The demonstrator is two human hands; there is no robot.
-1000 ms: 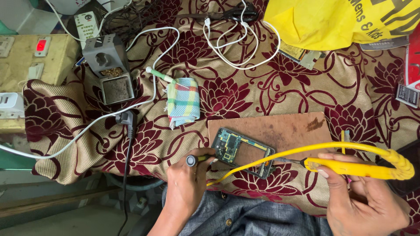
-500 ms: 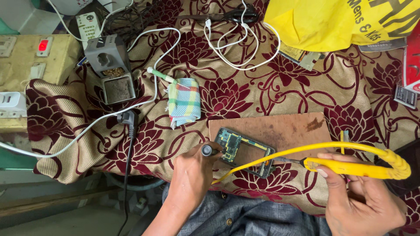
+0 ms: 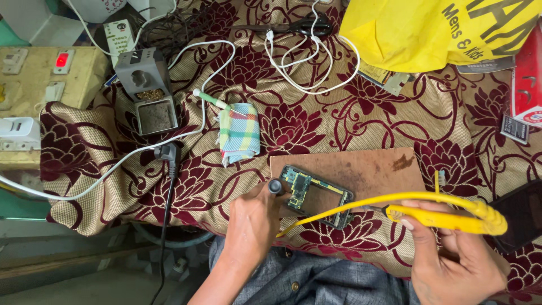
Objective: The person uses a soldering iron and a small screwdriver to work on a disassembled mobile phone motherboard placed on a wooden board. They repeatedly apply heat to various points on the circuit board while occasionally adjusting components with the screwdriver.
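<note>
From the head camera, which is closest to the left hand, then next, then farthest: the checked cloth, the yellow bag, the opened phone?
1. Opened phone: right beside the left hand.
2. Checked cloth: above it, farther up the table.
3. Yellow bag: top right corner.

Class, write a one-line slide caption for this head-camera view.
Left hand holds a dark tool at an opened phone on a brown board; right hand grips a yellow soldering iron.

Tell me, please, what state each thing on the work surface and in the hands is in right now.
left hand: gripping a small dark tool at the phone's edge
right hand: holding the yellow soldering iron, tip by the phone
phone: opened, circuit board exposed, on the brown board
switch: lit red
checked cloth: folded
white cable: loosely coiled
</note>
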